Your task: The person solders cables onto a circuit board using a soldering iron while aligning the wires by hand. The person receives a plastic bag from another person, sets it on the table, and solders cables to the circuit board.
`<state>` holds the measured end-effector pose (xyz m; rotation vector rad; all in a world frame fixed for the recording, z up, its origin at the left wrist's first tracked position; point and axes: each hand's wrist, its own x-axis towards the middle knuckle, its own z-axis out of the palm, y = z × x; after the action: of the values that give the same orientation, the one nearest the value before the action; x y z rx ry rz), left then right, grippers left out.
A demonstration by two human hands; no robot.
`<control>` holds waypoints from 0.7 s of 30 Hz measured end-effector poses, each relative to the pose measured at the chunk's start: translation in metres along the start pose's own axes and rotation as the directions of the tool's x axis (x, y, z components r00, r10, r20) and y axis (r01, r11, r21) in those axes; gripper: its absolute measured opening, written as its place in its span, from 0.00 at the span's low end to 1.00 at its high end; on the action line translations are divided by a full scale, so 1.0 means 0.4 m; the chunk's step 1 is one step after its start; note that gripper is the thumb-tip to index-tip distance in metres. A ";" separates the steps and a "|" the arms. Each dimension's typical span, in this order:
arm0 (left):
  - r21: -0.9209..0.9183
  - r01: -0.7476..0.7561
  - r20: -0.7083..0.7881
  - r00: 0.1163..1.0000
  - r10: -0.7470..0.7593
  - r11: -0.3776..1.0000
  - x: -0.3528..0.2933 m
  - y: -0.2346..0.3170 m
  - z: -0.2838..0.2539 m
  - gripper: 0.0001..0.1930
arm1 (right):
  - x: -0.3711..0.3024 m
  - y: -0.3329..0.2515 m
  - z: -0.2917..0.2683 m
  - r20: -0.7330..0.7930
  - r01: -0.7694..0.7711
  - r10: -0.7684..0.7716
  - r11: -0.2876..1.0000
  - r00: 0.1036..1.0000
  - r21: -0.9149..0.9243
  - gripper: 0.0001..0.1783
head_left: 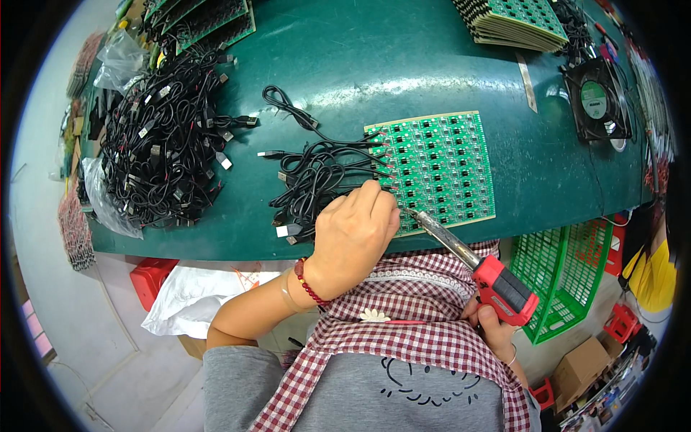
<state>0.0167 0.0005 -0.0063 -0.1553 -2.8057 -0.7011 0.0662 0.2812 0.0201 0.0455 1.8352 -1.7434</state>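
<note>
Head view, looking down: a green circuit-board sheet (432, 173) lies on a green desk (309, 75), near the person's edge, probably for easy reach. Black cables (309, 180) trail from its left side, their ends meeting the board. The left hand (358, 230) bends over the board's lower left corner, fingers drawn together; whether they pinch anything is hidden. The right hand (497, 331) grips a red-handled soldering iron (497, 284), seemingly keeping clear of hot metal, its tip beside the left fingers. Leftward sits a larger cable heap (165, 144), likely a supply.
</note>
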 end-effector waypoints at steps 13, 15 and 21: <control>-0.016 -0.027 0.077 0.997 0.029 0.999 0.002 -0.003 -0.006 0.09 | -0.011 0.019 -0.012 -0.023 0.008 -0.008 1.000 1.000 0.021 0.14; -0.026 -0.025 0.044 0.999 0.026 0.999 0.005 -0.001 -0.008 0.10 | -0.011 0.018 -0.010 -0.015 0.003 -0.003 1.000 1.000 0.022 0.14; -0.014 -0.031 0.073 0.997 0.032 0.999 0.002 -0.001 -0.008 0.09 | -0.001 0.004 0.014 -0.103 0.000 -0.005 0.999 0.995 -0.043 0.26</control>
<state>0.0164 -0.0013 -0.0035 -0.2318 -2.8618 -0.7208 0.0695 0.2766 0.0189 0.1177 1.9462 -1.7320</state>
